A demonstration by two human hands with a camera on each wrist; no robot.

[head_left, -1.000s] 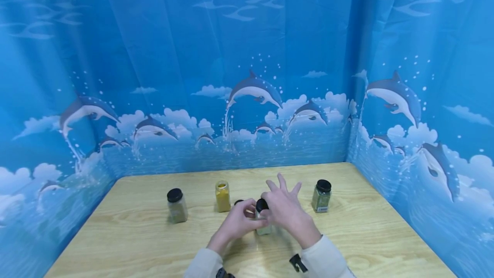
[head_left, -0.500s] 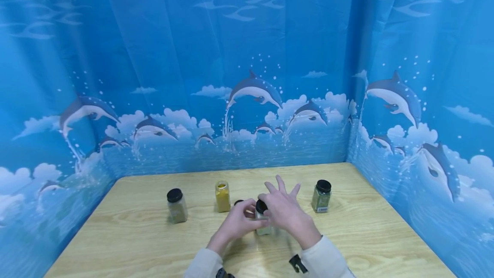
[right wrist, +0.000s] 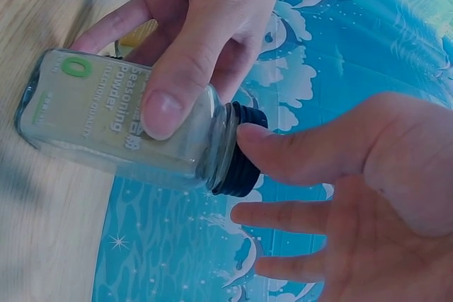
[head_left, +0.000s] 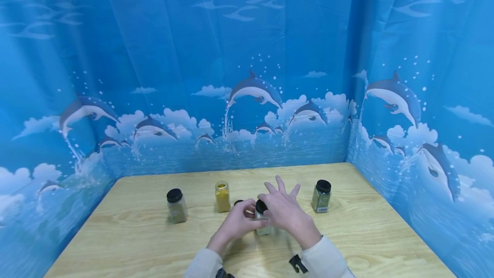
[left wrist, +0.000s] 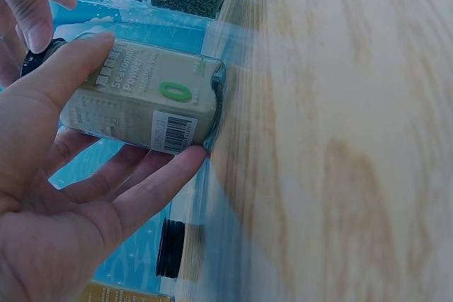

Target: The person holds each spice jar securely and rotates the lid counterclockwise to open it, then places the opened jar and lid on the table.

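Gripping jar (right wrist: 99,122), lid (right wrist: 242,173) up, axis near vertical: left hand (head_left: 238,223); right hand (head_left: 286,213) pinching lid.

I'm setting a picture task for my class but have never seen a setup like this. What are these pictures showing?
There is no machine here, just a person's two bare hands. The wide picture comes from a camera worn on the head; the two close-ups, turned sideways, come from a camera on each wrist. The left hand holds a jar of pale powder, and the right hand grips its black cap. On the wooden table stand an open jar of yellow powder, a capped greyish jar and a capped jar of green flakes. A loose black lid lies near the yellow one.
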